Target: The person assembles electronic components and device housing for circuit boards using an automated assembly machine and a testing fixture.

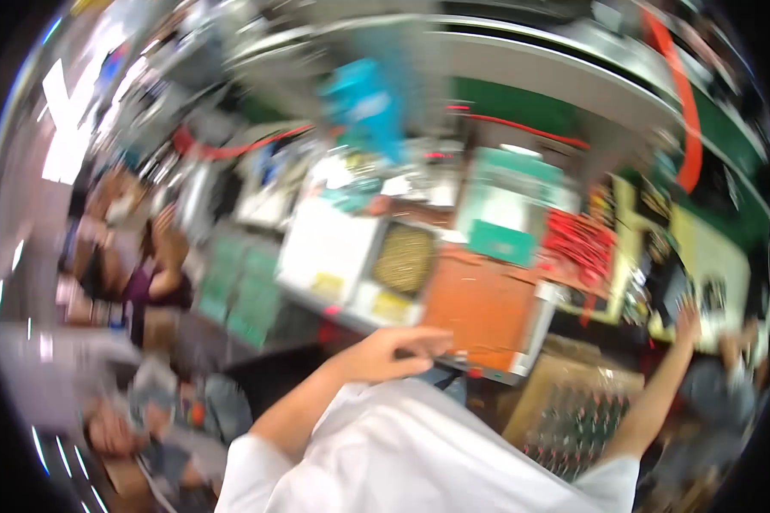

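Observation:
The view is smeared by motion. My left hand (393, 352) is in front of my body, near the front edge of an orange mat (475, 306). Its fingers point right, apart from the thumb, and I see nothing between them. On the right, my right arm stretches out, and my right hand (688, 323) is beside a dark box-like thing (670, 289) on a pale yellow surface. Its fingers look stretched out; whether they touch that thing is too blurred to tell. Left of the mat, a tray (405, 259) holds many small brass-coloured pieces.
A bundle of red parts (578, 248) lies right of a green fixture (502, 242). Near my right arm stands a cardboard box (535, 402) with rows of dark pieces. Green crates (239, 286) are at left. One person (158, 265) is at far left, another (167, 427) lower left.

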{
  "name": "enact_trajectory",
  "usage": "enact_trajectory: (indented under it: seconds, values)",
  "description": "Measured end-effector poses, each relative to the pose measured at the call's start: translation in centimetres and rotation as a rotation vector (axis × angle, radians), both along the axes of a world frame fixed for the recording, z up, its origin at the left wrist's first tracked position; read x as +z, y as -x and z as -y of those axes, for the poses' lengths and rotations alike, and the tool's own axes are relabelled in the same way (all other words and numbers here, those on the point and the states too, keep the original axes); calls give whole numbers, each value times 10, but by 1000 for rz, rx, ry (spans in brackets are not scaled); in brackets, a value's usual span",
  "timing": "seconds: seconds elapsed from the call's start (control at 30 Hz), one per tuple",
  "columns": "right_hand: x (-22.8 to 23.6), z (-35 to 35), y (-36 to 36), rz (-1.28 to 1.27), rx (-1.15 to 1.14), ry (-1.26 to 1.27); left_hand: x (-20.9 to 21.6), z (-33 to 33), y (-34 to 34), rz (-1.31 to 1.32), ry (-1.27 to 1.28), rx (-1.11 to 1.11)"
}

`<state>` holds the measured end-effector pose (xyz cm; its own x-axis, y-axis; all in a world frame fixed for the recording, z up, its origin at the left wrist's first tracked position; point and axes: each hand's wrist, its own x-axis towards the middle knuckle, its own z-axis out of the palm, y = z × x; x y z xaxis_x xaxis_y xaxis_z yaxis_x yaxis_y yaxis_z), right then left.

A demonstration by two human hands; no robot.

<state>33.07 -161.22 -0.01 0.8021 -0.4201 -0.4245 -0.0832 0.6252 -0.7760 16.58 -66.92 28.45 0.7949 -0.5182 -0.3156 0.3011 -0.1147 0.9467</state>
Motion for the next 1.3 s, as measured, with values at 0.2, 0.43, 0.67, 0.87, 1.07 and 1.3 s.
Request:
enact_trajectory:
  seconds: [0.2, 0.43, 0.67, 0.87, 1.07, 1.3]
  values:
    - [33, -142, 13, 166, -67, 143, 10, -137, -31, 297, 39, 610]
    - [129, -321, 58, 153, -186, 213, -99, -347, -86, 664, -983, 1296]
    - [237, -324, 143, -150, -275, 610, -172, -393, -123, 600, -1611, 1096]
    - [274, -448, 190, -284, -277, 756, -142, -487, -102, 637, -1491, 856]
    - [275, -457, 198, -64, -233, 710, -77, -523, -76, 646, -1527, 1095]
    - [269, -412, 213, -74, -328, 626, 72, -167, 8, 938, -1136, 1133]
